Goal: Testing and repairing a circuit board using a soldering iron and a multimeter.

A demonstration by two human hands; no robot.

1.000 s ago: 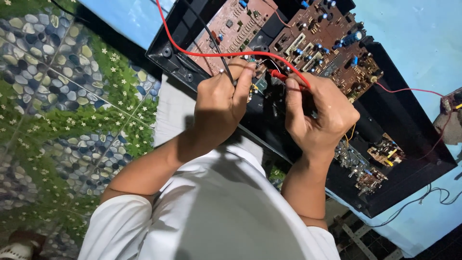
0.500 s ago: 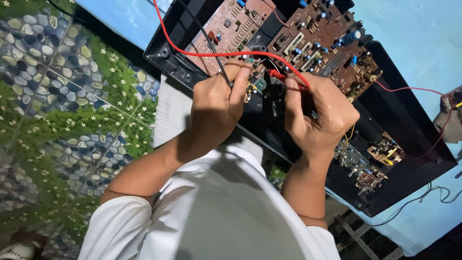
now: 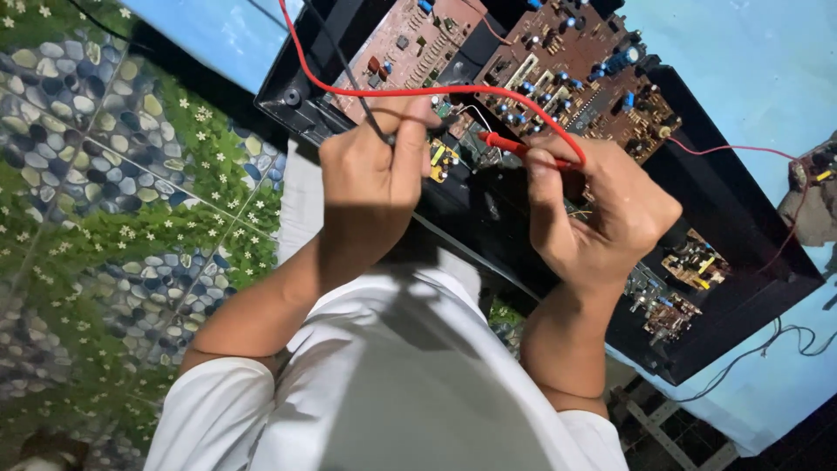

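Little changed since the earlier frames: both hands still bent over the open chassis (image 3: 750, 262), probes barely shifted on the boards.

Left hand (image 3: 370, 174) clenched around the black probe (image 3: 370, 122), thumb and fingers pinching it low, tip hidden behind the knuckles near the yellow part (image 3: 438, 162). Right hand (image 3: 602, 218) closed on the red probe (image 3: 523, 148), held pencil-fashion, tip pressed toward the small board (image 3: 471, 144) between the two hands. Low grip on each probe judged to steady the tips among closely packed components.

Red lead (image 3: 418, 90) looped over the left knuckles and across the left board (image 3: 410, 48), then back to the right hand; black lead (image 3: 336, 52) running up and out of view. Both draped over the boards rather than beside them, judged likely to snag on tall parts.

Right board (image 3: 575, 70) crowded with blue capacitors; smaller boards (image 3: 689, 266) at the chassis's near right end. Thin red wire (image 3: 741, 148) trailing off to a second device (image 3: 815, 174) at the right edge. Chassis resting on a blue surface (image 3: 750, 52); patterned floor (image 3: 105, 174) to the left. White shirt (image 3: 392, 384) filling the lower frame, wrists and knuckles blocking sight of the contact points.
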